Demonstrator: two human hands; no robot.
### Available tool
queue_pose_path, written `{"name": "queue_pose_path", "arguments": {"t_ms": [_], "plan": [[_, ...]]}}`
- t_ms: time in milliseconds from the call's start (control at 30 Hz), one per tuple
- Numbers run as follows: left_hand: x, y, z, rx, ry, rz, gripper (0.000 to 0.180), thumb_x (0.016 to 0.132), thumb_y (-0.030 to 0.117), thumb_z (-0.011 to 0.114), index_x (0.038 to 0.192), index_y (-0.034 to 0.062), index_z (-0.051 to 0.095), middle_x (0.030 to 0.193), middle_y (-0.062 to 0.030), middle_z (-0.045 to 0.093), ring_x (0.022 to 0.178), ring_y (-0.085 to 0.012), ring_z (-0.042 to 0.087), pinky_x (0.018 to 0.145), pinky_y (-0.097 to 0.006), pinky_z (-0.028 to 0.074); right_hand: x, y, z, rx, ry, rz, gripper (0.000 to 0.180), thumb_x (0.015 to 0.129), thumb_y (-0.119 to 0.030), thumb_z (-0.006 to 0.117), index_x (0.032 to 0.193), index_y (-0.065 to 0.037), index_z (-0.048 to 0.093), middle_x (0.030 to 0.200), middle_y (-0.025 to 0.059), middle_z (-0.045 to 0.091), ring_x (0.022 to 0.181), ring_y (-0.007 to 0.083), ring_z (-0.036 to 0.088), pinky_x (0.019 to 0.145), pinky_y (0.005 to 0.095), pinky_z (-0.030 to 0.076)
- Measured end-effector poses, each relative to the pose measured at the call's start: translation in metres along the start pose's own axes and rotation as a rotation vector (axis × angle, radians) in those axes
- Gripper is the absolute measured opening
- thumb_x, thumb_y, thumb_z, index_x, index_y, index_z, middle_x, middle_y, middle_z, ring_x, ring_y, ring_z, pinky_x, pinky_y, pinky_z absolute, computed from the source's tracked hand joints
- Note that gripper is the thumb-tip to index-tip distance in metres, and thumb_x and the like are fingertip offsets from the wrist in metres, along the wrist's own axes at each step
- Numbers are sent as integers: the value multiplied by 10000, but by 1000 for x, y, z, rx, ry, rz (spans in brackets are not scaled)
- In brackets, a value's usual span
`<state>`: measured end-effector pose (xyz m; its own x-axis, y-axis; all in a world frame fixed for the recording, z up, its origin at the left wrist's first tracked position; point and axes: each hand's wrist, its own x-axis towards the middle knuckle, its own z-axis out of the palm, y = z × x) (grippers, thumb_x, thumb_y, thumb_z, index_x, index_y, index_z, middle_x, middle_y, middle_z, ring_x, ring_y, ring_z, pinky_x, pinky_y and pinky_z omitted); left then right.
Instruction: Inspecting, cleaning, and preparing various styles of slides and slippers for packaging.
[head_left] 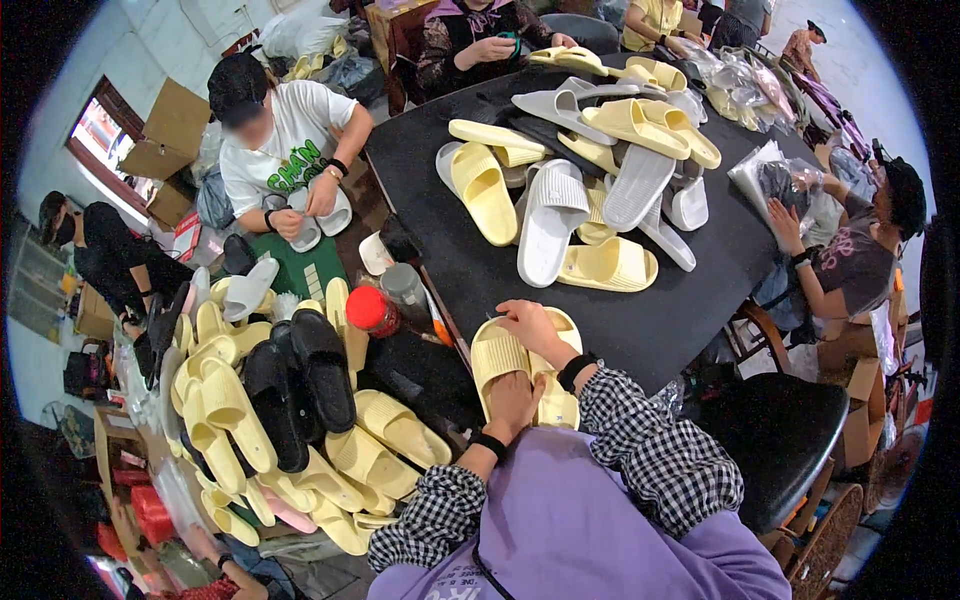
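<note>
Two pale yellow slide slippers lie side by side at the table's near edge, in front of my body. My left hand [513,398] reaches into the left yellow slipper [497,352], its fingers under the ribbed strap and partly hidden, gripping it. Over the top of that strap, my right hand [533,326] is bent with fingertips pinched together at the far edge; whatever they hold is too small to make out. Partly covered by my right wrist is the right yellow slipper [560,405]. Both wrists wear black bands.
On the black table [700,330] is a heap of yellow and grey slippers [600,160]. A red-lidded jar [372,311] and a grey jar [404,290] stand left of it. More yellow and black slippers [320,370] pile up at left. A black chair [770,440] stands right; several co-workers sit around.
</note>
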<state>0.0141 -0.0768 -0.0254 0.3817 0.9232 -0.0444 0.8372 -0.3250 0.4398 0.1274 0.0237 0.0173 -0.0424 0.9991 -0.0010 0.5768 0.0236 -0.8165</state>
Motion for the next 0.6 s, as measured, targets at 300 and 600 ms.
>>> {"name": "queue_pose_path", "arguments": {"t_ms": [300,600], "plan": [[-1,2,-6,-23,22,26,538,924,462,448,820,-41,609,809,-229,634,787,-366,621,729,-428,494,-5,-8,-5,-65,-151,-190,207,828,-157,632,1025,-118,682,916,116,616,832,295,632,753,396,508],[-1,6,-10,82,35,51,531,948,466,408,780,-2,597,801,-204,641,795,-320,637,747,-386,496,-6,-8,-16,-9,-215,-228,250,805,-108,654,1054,-86,665,882,113,595,815,271,611,732,366,498]]}}
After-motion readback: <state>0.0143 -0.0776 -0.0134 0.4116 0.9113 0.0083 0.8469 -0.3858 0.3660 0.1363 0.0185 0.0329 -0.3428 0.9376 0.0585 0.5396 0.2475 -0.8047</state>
